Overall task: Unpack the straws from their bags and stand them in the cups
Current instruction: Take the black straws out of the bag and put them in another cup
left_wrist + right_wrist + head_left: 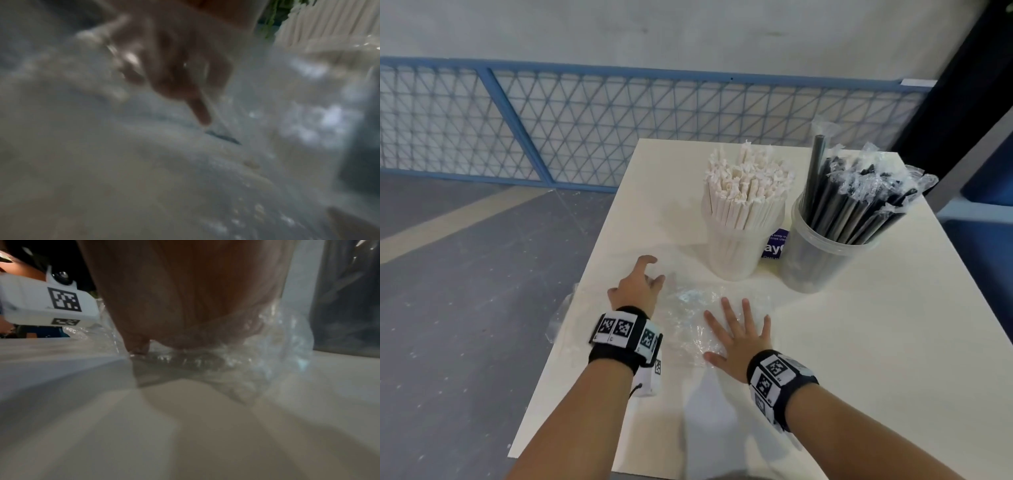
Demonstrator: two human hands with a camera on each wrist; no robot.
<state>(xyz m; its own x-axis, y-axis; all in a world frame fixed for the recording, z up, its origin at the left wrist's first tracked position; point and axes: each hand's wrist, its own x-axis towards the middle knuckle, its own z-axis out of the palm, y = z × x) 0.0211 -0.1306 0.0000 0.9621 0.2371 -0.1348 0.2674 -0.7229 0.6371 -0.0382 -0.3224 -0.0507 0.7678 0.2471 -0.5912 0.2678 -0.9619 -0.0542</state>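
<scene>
Right hand (739, 342) is laid flat, fingers spread, on the empty clear bag (695, 318) — left hand (638, 286) is hooked loosely over the bag's far-left edge, nothing clamped. Beyond the bag on the counter (859, 342), white straws (746, 192) and black straws (859, 202) are stood in two cups.

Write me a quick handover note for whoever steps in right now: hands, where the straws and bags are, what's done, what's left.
Right hand: flat, fingers spread, pressing the empty clear bag on the table.
Left hand: fingers loosely curled at the bag's left edge; no firm grip visible.
White straws stand in the left cup, black straws in the right cup.
Done: both cups filled.
Left: clear the bag away.
</scene>
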